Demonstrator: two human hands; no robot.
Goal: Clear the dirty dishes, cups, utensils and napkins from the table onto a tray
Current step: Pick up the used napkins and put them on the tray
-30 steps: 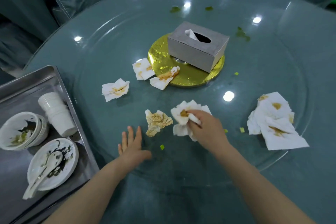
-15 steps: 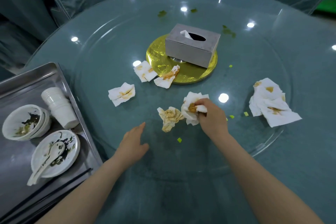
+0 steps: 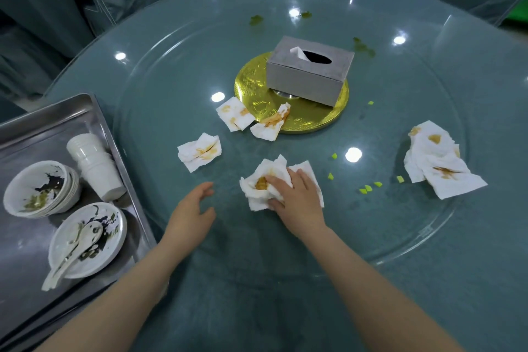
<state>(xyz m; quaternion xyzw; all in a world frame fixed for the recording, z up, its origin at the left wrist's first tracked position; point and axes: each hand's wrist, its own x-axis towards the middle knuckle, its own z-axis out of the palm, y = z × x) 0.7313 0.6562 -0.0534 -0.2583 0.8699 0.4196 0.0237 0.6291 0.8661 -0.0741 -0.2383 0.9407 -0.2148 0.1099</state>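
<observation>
So the thing in play is a bunched wad of white paper napkins with an orange-brown sauce stain point(image 3: 264, 183), sitting on the teal glass-topped round table point(image 3: 428, 237) right in front of the person, a bit nearer than the middle. The right hand point(image 3: 297, 197) is on top of it, fingers curled into the paper and thumb tucked under the near edge, so it's got a proper grab on the wad. The left hand point(image 3: 190, 213) is just beside it to the left, fingers loosely spread and holding nothing; can't tell if it's actually touching the glass.

If I were doing this step I'd say scrunch the wad inward so the sauce stays folded inside, then use it to gather the other bits instead of making separate trips. There's a stained folded white napkin point(image 3: 200, 151) close by on the left, two more stained napkins point(image 3: 253, 120) at the edge of the shiny gold round plate point(image 3: 311, 120) that holds the grey rectangular tissue box point(image 3: 308, 71), and a bigger pile of stained white napkins point(image 3: 437, 163) well off to the right. The free left hand could grab the near-left one.

Everything goes to the steel rectangular tray point(image 3: 37, 120) on the left, which already has stacked white bowls point(image 3: 40, 187), a sleeve of white cups point(image 3: 95, 166) lying over, and a dirty white plate with a spoon point(image 3: 87, 238). I'd drop the paper in a bare spot there. Little green food scraps point(image 3: 368, 188) will probably need a wipe.
</observation>
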